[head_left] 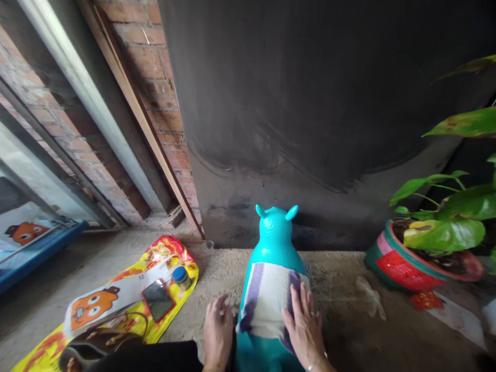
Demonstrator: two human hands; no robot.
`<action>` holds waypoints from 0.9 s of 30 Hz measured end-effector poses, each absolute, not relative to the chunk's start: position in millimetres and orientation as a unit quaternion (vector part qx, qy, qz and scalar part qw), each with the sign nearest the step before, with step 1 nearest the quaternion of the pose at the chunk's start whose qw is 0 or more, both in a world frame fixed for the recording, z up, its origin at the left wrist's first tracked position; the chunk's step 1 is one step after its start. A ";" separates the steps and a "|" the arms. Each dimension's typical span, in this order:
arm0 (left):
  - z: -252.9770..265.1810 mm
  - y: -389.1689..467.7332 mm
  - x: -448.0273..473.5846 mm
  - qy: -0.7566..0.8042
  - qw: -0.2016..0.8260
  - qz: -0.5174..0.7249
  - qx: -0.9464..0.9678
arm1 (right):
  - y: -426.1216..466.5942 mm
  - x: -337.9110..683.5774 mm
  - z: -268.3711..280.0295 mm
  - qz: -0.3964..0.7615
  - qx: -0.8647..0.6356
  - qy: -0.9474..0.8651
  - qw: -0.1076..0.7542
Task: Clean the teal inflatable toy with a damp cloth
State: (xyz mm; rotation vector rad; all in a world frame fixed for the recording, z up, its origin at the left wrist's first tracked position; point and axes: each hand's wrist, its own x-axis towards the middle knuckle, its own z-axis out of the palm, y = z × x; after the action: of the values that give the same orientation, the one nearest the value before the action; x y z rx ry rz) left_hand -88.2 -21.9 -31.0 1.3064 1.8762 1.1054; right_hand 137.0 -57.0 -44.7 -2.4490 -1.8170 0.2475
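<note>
A teal rubber animal toy [275, 253], with two small ears, stands on the floor facing the dark panel. Over its back lies a white and purple striped towel [267, 297], fairly flat, with its left edge hanging at the toy's side. My right hand [304, 323] rests on the towel's right part, fingers stretched out and slightly spread. Just left of the toy is my left hand [217, 330], its fingers loosely bent with nothing visible in them. Whether it touches the toy or the towel's edge I cannot tell.
To the left, a yellow plastic bag [176, 305] bears a phone [158, 299], a blue-capped jar [181, 277] and a brown bag [101, 343]. A potted plant [411, 268] stands at right. A dark panel [302, 103] closes off the front beside a brick wall [155, 67].
</note>
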 end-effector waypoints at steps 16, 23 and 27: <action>-31.9 51.0 10.7 0.655 0.278 0.073 0.698 | 47.3 140.9 -28.7 0.124 -0.823 -0.552 0.050; -39.3 3.3 -12.6 0.632 0.282 0.068 0.719 | -36.1 114.9 -68.4 0.033 -0.819 -0.573 0.025; -55.3 -23.1 -24.2 0.623 0.276 0.072 0.729 | -74.4 109.0 -80.4 -0.001 -0.808 -0.589 0.029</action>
State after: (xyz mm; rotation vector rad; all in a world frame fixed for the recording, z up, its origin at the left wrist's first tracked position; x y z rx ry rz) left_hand -24.2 -23.1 -55.3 1.9571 1.6723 0.1923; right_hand 109.0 -74.4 -80.4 -2.4919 -1.8155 -0.0017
